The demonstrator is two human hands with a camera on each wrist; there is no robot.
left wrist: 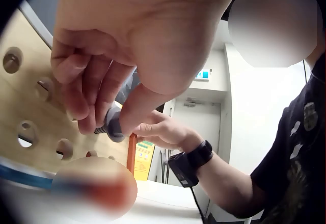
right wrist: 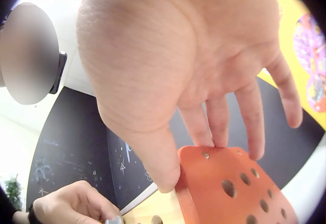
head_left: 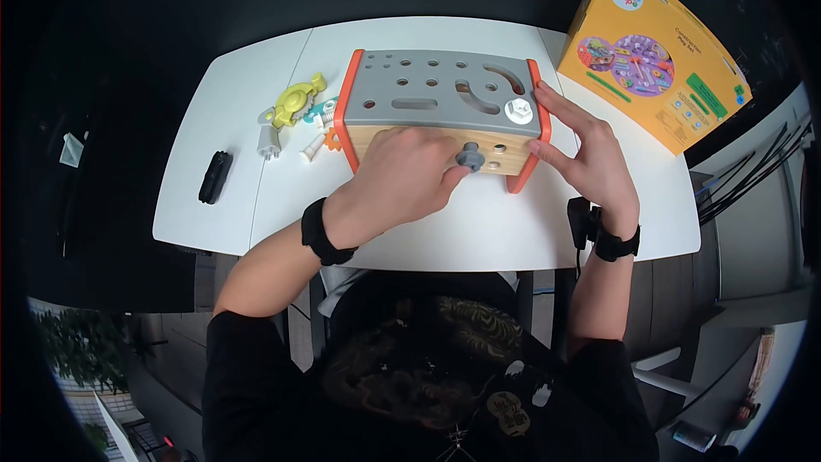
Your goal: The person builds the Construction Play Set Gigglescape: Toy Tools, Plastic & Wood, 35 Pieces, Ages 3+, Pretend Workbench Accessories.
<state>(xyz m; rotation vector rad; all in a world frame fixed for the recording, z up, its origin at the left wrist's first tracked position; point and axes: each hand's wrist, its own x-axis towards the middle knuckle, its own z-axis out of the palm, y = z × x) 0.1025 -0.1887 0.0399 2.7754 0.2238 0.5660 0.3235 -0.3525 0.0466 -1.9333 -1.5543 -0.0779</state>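
Note:
A toy workbench (head_left: 376, 116) with a grey top, orange sides and a wooden front panel (head_left: 515, 161) stands on the table. My left hand (head_left: 393, 178) pinches a grey bolt (head_left: 469, 157) between thumb and fingers at a hole in that panel. Part of its thread shows in the left wrist view, close against the wood. My right hand (head_left: 599, 158) rests on the right orange side panel (right wrist: 224, 170), fingers nearly straight along the top edge and thumb at the front edge. A white hex-headed screw (head_left: 518, 110) sits in the bench top near that side.
Left of the bench lie a yellow-green toy tool (head_left: 295, 104), white screws (head_left: 313, 148), an orange gear (head_left: 332, 139) and a pale grey pronged piece (head_left: 268, 144). Farther left is a black case (head_left: 215, 177). A yellow box (head_left: 676, 43) stands at the back right of the white table (head_left: 282, 227).

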